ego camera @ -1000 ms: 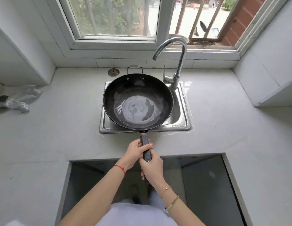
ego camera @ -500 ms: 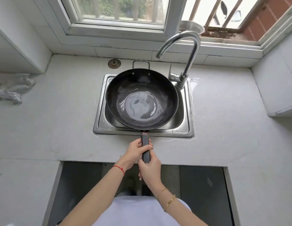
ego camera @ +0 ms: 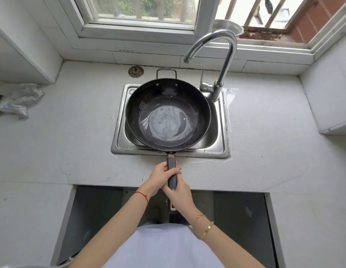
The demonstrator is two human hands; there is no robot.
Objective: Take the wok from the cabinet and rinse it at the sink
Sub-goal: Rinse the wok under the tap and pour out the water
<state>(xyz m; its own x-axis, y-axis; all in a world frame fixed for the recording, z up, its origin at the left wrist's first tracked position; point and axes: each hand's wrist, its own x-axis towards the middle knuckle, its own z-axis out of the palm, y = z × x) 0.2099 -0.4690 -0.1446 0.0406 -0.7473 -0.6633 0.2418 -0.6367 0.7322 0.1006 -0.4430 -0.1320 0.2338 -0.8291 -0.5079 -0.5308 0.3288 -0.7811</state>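
Left hand (ego camera: 158,176), right hand (ego camera: 179,192) clenched, apparently touching.

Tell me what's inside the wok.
A shallow pool of water covers the wok's flat bottom, reflecting light. Nothing else shows inside. The sink basin under it is mostly hidden.

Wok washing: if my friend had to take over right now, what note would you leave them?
Left hand: shut on the wok handle, nearer the pan.
Right hand: shut on the handle's near end.
Wok: out of the cabinet, sitting over the sink, a little water pooled inside.
Tap: no water running, spout above the wok's far edge.
Done: wok fetched and brought to the sink.
Left: probably swirl, tip the water out, rinse again if needed.
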